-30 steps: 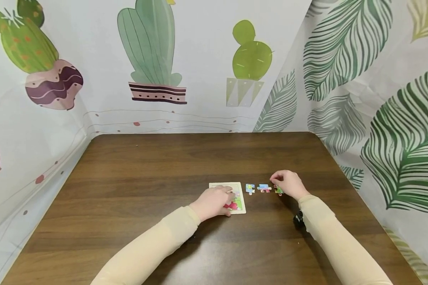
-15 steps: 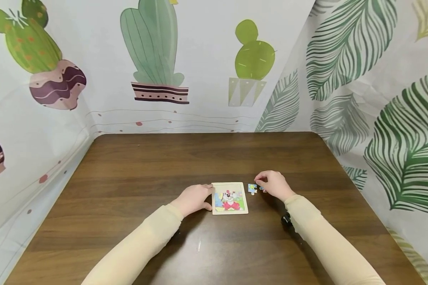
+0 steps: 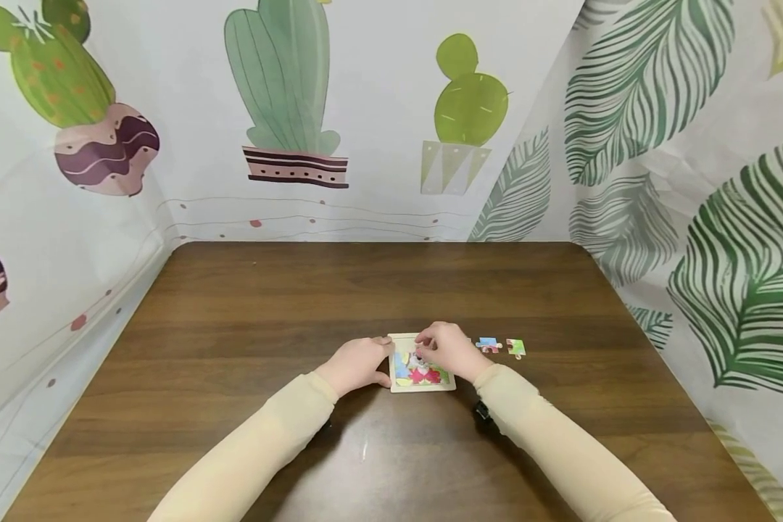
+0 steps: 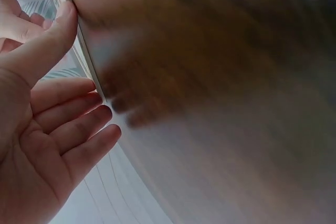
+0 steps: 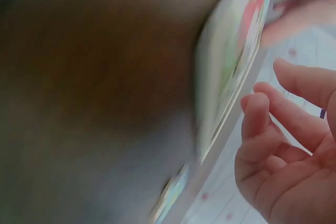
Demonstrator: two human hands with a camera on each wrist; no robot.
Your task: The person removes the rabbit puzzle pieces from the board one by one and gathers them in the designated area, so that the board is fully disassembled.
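A light-framed picture puzzle [image 3: 424, 388] lies on the table, with a red and white figure in its lower part. My left hand [image 3: 352, 368] rests against its left edge, thumb and fingers spread; in the left wrist view the thumb of that hand [image 4: 47, 124] touches the frame edge [image 4: 87, 59]. Over the puzzle's upper part is my right hand [image 3: 453, 351], fingers bent. The right wrist view shows no piece between the fingers of this hand [image 5: 289, 145]. To the right lie a blue and pink piece [image 3: 488, 344] and a green one [image 3: 515, 346].
Another piece [image 5: 172, 195] lies beside the puzzle frame in the right wrist view, mostly hidden by the right hand in the head view. The brown table [image 3: 287, 290] meets a patterned cloth backdrop [image 3: 378, 109] behind and at both sides.
My left hand has drawn back from over the puzzle to its left edge. From above the loose pieces, the right hand has moved left over the puzzle, uncovering the two outer pieces.
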